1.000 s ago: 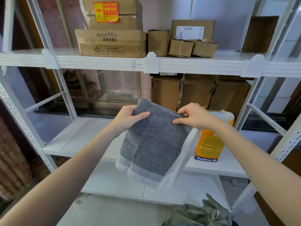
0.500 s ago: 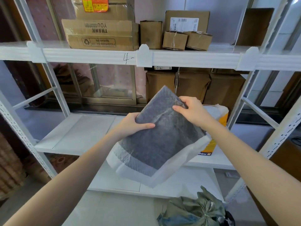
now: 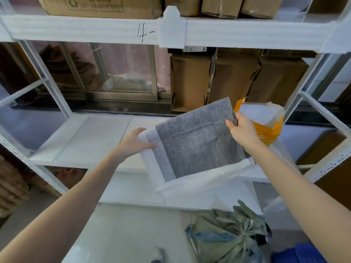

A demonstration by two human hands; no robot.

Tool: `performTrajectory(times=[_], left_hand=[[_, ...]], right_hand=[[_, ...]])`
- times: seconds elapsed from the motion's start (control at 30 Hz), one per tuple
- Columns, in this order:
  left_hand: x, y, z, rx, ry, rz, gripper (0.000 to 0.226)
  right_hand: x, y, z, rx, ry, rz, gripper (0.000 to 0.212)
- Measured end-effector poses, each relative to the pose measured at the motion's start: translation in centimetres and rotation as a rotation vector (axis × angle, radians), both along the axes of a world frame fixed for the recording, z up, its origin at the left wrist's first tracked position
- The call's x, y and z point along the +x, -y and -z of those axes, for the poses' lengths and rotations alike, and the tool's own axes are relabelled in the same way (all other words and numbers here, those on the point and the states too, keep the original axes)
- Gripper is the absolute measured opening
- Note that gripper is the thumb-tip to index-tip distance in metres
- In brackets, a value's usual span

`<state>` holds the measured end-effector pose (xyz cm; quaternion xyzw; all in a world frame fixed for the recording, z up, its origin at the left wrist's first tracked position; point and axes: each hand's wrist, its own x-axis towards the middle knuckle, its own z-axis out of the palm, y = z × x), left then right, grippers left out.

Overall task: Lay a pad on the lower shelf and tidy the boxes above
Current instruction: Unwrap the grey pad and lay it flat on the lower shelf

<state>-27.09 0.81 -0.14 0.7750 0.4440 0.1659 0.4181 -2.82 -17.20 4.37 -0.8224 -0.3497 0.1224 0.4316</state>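
A handwritten "4-" stands on the white upper shelf beam (image 3: 114, 31), and a recycling symbol marks the cardboard box (image 3: 98, 5) above it.

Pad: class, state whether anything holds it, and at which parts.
Both hands hold the pad: left hand pinches its white left border, right hand grips its upper right corner.

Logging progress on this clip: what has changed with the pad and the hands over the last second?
The pad has been opened wider and tipped flatter toward the shelf. The left hand shifted its grip to the white left border; the right hand still pinches the far corner. The orange bag and boxes stayed put.
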Motion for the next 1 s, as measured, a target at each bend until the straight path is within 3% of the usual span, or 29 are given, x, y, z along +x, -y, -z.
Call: performTrajectory(times=[0.13, 0.23, 0.3, 0.4, 0.43, 0.53, 0.6, 0.73, 0.87, 1.0], left_hand=[[1.4, -3.8, 3.1, -0.129, 0.104, -0.117, 0.064], [2.9, -5.6, 4.6, -0.104, 0.127, -0.167, 0.073], [3.8, -6.9, 5.4, -0.015, 0.15, -0.172, 0.057], [5.1, -9.0, 6.8, 0.052, 0.143, -0.121, 0.013], [5.5, -9.6, 7.3, 0.04, 0.138, -0.101, 0.01], [7.0, -11.0, 8.5, -0.042, 0.101, -0.055, 0.027], [8.0, -11.7, 9.2, -0.065, -0.017, -0.032, 0.049], [10.0, -13.8, 11.1, -0.015, -0.144, 0.054, 0.074], [11.7, -15.9, 13.7, 0.104, -0.189, 0.093, 0.072], [12.2, -17.6, 16.3, 0.228, -0.172, 0.122, 0.051]], right_hand=[[0.6, -3.1, 3.3, -0.083, -0.018, 0.025, 0.033], [0.9, -5.2, 5.5, -0.092, -0.049, 0.123, 0.046], [1.4, -6.3, 7.1, -0.088, -0.093, 0.173, 0.047], [2.4, -7.9, 9.2, -0.12, -0.182, 0.154, 0.038], [2.6, -8.4, 9.9, -0.144, -0.205, 0.12, 0.036], [3.1, -9.7, 11.6, -0.202, -0.205, 0.052, 0.038], [3.6, -10.7, 13.0, -0.201, -0.204, 0.049, 0.047], [4.1, -12.8, 15.3, -0.247, -0.089, 0.069, 0.055], [4.9, -14.6, 16.6, -0.284, 0.104, 0.048, 0.055], [6.3, -15.7, 18.5, -0.3, 0.117, 0.081, 0.039]])
